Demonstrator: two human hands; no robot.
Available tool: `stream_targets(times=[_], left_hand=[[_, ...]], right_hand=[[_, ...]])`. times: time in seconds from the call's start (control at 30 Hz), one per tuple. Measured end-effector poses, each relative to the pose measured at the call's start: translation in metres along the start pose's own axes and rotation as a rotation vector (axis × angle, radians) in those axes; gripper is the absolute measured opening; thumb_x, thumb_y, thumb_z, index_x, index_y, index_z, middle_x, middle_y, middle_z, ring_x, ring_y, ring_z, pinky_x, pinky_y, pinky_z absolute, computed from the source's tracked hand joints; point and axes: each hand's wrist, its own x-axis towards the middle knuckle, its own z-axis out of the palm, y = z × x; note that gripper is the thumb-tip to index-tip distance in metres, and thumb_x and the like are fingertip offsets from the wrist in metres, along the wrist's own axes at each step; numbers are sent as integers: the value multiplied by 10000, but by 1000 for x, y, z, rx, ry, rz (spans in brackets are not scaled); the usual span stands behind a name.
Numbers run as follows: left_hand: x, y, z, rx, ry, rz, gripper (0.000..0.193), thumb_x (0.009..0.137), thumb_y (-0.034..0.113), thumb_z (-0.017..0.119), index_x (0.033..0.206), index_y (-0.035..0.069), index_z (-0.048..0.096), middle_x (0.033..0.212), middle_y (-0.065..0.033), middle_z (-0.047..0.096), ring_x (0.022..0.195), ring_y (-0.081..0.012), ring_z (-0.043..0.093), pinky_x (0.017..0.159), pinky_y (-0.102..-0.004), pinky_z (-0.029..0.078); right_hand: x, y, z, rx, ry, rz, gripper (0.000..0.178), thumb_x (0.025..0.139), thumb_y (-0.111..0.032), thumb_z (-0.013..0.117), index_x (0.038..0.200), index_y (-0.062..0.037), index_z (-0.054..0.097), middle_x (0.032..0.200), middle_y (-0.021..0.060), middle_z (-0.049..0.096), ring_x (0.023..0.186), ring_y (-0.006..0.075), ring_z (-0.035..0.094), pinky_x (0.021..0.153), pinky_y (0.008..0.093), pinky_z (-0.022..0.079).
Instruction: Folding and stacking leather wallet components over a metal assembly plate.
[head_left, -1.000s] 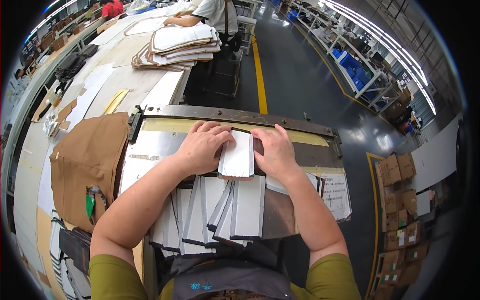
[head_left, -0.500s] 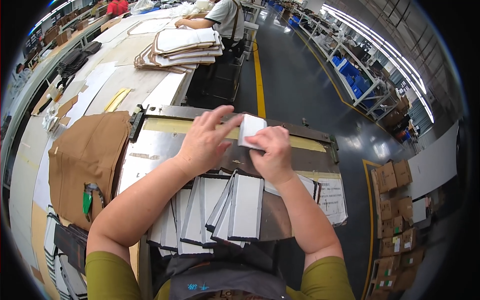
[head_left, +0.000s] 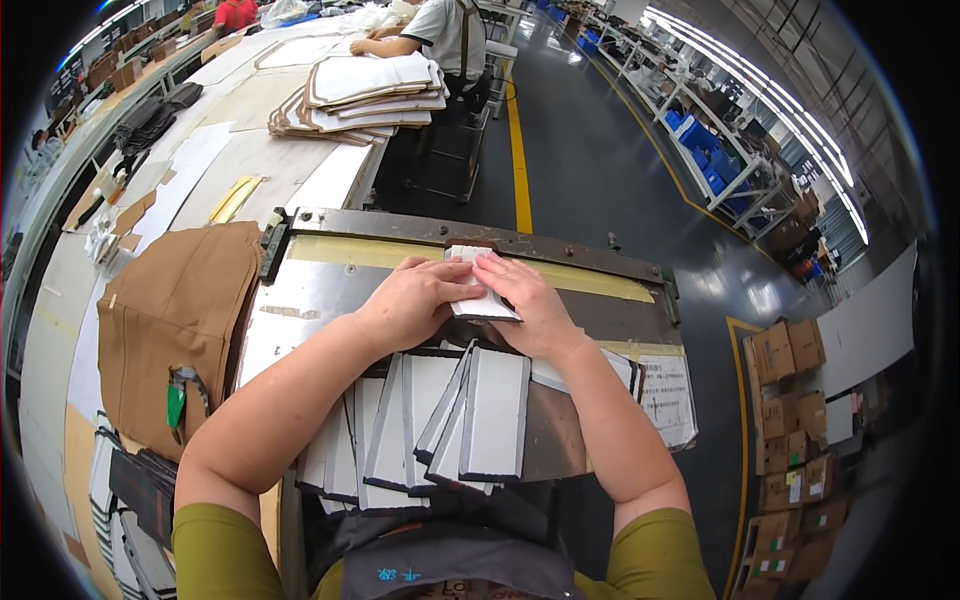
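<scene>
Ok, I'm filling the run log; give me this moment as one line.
left hand: touching white panel; right hand: touching same panel; other panels: overlapping, nearer the wearer; metal worktop: beneath hands

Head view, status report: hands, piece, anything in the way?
Left hand and right hand: both on small white rectangular dark-edged panel. Panel partly covered by hands only. Overlapping white, grey-bordered strips lower in view.

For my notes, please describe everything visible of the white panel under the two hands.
The white panel looks flat and oblong, perhaps board or stiff fabric, with a dark near edge and brown at its far end. The left hand and right hand touch it from either side, hiding much of it. It is over the metal plate; whether it rests flat there is unclear.
</scene>
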Motion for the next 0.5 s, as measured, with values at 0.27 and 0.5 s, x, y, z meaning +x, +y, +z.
stream_targets(times=[0.27, 0.5], left_hand=[[-1, 7, -6, 104, 10, -57, 574, 756, -83, 622, 1282, 143, 668, 1383, -129, 584, 1267, -297, 554, 1110, -438, 362], [-2, 0, 0, 223, 62, -44, 600, 723, -48, 658, 1296, 129, 644, 1397, -124, 567, 1273, -296, 537, 1105, -447, 364]], right_hand=[[2, -10, 1, -150, 1, 77, 499, 729, -23, 731, 1222, -36, 656, 1327, 131, 623, 1263, 284, 559, 1140, 461, 372], [4, -9, 4, -142, 8, 88, 639, 640, 49, 737, 1262, -63, 648, 1359, 120, 606, 1300, 252, 535, 1171, 459, 335]])
